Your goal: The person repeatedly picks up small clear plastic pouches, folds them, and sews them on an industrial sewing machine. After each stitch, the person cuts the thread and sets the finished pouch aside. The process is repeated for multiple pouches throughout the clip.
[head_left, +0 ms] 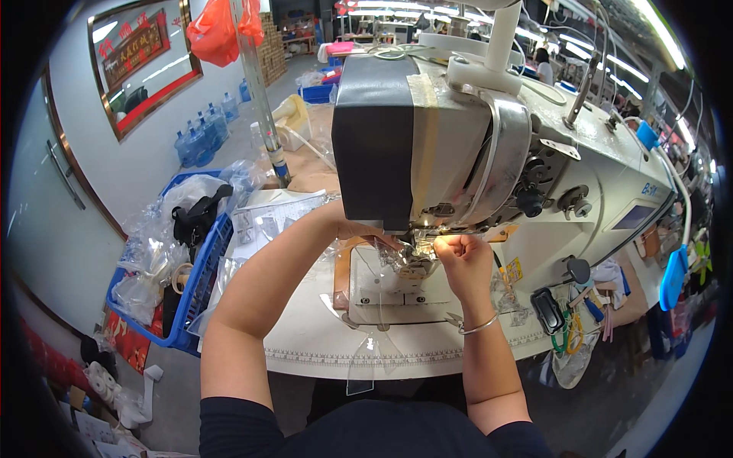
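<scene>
A large white sewing machine (pixel 450 153) with a black front cover stands before me, its needle area lit. To the left of the needle, my left hand (pixel 365 231) is closed on a clear plastic piece (pixel 388 256); the machine head hides part of this hand. My right hand (pixel 464 258) is closed in a pinch just right of the needle, and what lies between its fingertips is too small to make out. A clear plastic strip (pixel 362 370) hangs over the table's front edge below the machine bed.
Metal scissors tips (pixel 455 319) show beside my right wrist. A blue basket (pixel 183 320) of plastic bags stands at left. Right of the machine lie a black box-like item (pixel 547 309), green-handled and yellow-handled scissors (pixel 573 336). A metal post (pixel 259 99) rises behind my left arm.
</scene>
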Demonstrator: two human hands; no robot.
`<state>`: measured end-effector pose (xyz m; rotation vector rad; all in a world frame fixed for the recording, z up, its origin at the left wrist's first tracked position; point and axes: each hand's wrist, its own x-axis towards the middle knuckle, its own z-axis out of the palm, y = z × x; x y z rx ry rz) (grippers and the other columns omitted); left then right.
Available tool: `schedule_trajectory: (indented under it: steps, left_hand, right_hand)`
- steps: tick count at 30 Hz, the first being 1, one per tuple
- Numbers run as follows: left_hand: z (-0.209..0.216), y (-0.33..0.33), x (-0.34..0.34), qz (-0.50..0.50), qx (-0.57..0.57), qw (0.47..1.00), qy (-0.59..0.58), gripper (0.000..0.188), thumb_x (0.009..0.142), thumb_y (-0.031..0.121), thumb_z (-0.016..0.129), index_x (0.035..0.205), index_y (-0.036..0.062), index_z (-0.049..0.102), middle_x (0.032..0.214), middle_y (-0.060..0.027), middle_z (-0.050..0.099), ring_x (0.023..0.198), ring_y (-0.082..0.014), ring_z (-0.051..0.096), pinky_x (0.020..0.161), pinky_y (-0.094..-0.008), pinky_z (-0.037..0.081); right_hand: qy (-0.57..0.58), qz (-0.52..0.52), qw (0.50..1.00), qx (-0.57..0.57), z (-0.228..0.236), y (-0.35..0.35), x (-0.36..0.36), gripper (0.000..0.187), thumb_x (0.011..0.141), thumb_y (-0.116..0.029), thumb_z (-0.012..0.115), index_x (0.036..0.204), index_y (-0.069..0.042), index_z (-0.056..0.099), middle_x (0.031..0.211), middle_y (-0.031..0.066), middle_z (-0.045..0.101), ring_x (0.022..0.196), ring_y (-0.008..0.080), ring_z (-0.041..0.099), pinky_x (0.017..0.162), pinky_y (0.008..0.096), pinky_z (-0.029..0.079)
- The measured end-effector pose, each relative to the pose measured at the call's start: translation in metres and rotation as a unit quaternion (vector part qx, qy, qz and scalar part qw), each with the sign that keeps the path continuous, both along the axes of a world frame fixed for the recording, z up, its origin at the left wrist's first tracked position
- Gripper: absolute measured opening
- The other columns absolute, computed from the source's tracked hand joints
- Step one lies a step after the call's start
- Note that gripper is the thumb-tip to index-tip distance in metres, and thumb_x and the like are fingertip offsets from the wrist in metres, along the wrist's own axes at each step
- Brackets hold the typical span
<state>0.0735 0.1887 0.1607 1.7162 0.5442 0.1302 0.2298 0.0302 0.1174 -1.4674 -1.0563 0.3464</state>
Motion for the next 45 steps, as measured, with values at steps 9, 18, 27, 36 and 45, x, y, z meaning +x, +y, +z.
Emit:
schedule_trajectory:
  steps: [9,18,27,36,45]
  left_hand:
    - [0.004,-0.008,-0.005,0.043,-0.046,0.995,-0.076,0.048,0.064,-0.003,0.079,0.107,0.0043,0.060,0.090,-0.0060,0.063,0.072,-0.0165,0.064,0.059,-0.0264,0.055]
    - [0.000,0.004,-0.003,0.050,-0.056,0.995,-0.062,0.049,0.063,-0.005,0.079,0.106,0.0040,0.059,0.098,-0.0078,0.062,0.079,-0.0190,0.066,0.066,-0.0293,0.058]
    - [-0.002,-0.003,-0.004,0.040,-0.070,0.995,-0.066,0.043,0.066,-0.006,0.076,0.104,0.0035,0.060,0.090,-0.0084,0.064,0.078,-0.0195,0.067,0.064,-0.0278,0.058]
    - [-0.044,0.009,-0.054,0.270,-0.109,0.935,-0.200,0.043,0.072,0.006,0.074,0.109,0.0008,0.052,0.083,-0.0047,0.063,0.069,-0.0116,0.060,0.062,-0.0249,0.049]
    - [-0.106,-0.105,-0.096,0.386,-0.139,0.855,-0.316,0.051,0.073,-0.003,0.069,0.119,-0.0020,0.046,0.084,-0.0062,0.064,0.073,-0.0120,0.062,0.068,-0.0233,0.051]
  right_hand:
    - [-0.015,-0.017,0.999,-0.032,0.001,0.006,0.003,0.017,0.073,-0.013,0.064,0.065,0.002,0.064,0.049,-0.0008,0.053,0.045,0.0039,0.044,0.045,0.0211,0.036]
    - [-0.068,-0.036,0.997,-0.032,0.009,0.008,0.002,0.019,0.070,-0.013,0.062,0.057,0.001,0.060,0.045,0.0004,0.050,0.042,0.0058,0.044,0.044,0.0235,0.035]
    - [-0.084,-0.003,0.996,-0.042,0.010,0.007,0.006,0.029,0.074,-0.013,0.063,0.054,0.000,0.047,0.046,-0.0037,0.039,0.045,0.0030,0.032,0.042,0.0248,0.025]
    - [-0.220,0.018,0.973,-0.069,-0.056,-0.058,0.040,0.023,0.070,-0.014,0.075,0.077,-0.001,0.056,0.071,0.0091,0.054,0.064,0.0225,0.052,0.061,0.0321,0.044]
    - [-0.336,-0.022,0.938,-0.088,-0.132,-0.117,0.030,0.016,0.078,0.001,0.058,0.094,-0.001,0.059,0.084,0.0101,0.056,0.088,0.0255,0.054,0.072,0.0339,0.046]
